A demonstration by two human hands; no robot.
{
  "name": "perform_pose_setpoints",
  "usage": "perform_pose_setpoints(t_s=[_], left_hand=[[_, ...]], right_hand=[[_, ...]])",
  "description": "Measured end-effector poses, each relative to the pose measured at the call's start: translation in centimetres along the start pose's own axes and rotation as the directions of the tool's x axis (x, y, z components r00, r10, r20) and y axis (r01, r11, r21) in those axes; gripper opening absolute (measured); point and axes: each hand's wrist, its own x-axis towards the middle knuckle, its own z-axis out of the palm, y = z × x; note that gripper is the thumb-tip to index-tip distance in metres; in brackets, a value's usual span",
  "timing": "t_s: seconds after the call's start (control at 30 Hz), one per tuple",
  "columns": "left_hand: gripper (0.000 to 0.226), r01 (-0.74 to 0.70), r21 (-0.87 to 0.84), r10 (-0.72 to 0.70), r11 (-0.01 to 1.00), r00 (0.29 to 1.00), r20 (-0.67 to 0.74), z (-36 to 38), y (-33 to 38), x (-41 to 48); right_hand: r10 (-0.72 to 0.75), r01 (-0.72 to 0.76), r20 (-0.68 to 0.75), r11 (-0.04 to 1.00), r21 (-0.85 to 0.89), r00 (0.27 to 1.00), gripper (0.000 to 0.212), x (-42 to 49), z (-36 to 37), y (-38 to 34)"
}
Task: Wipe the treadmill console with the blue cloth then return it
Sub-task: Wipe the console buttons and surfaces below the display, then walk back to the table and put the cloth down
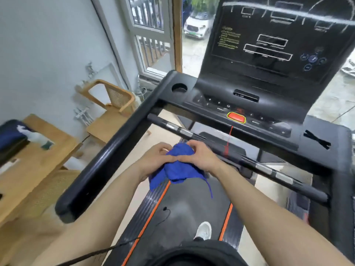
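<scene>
Cloth (177, 166) is bunched between both hands over the belt (184, 204), well short of the console (269, 41); left hand (156, 157) curled on the cloth's left side, fingers closed into the fabric; right hand (199, 156) clamped on the top and right side, thumb and fingers pinching a fold; a loose tail of cloth hangs down below the right wrist; both forearms run in from the bottom corners and meet at the middle, wrists bent inward, elbows wide; I read this as gathering or folding the cloth into a pad, not wiping yet; key relation: console lies ahead and up to the right of my hands, beyond the crossbar (221, 150), which sits between hands and button panel (240, 114); the console's long axis runs left-right, tilted in frame, screen leaning back above the panel; right hand is the nearer one to the panel and screen, so I judge it the likely wiping hand; reach must clear the crossbar and the red stop key (236, 117); cup holder (179, 87) sits at the panel's left end, closer to the left hand; frame is motion-blurred, so finer finger detail I can't tell; a shoe (203, 230) shows on the belt below.
</scene>
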Motion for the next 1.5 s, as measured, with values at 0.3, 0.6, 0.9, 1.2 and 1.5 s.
perform_pose_setpoints(t_s=[0.3, 0.6, 0.9, 1.2, 1.5], left_hand=[[0.025, 0.122, 0.13, -0.06, 0.984, 0.914, -0.402, -13.7, -10.2, -16.9], [0.02, -0.001, -0.193, -0.157, 0.981, 0.579, -0.8, -17.6, -20.1, -35.9], [0.025, 0.413, -0.482, -0.493, 0.773, -0.088, -0.866, -12.4, -29.0, -48.9], [0.06, -0.432, -0.775, -0.866, 0.462, -0.029, -0.5, -4.9, -33.3, -55.4], [0.057, -0.604, -0.741, -0.889, 0.293, 0.112, -0.443, -2.6, -44.8, -64.2]], right_hand=[[-0.111, 0.416, 0.639, 0.84, -0.35, 0.761, 0.026, 1.3, 20.7, -13.0], [0.107, 0.534, 0.979, 0.825, -0.186, 0.175, 0.029, -4.5, 40.3, -21.3], [0.172, 0.711, 0.963, 0.702, 0.027, -0.206, 0.01, -14.7, 57.6, -20.3], [0.163, 0.609, 0.783, 0.728, 0.316, -0.601, 0.024, -29.5, 64.7, -16.7], [0.153, 0.55, 0.748, 0.773, 0.317, -0.645, 0.023, -42.1, 75.0, -13.6]])
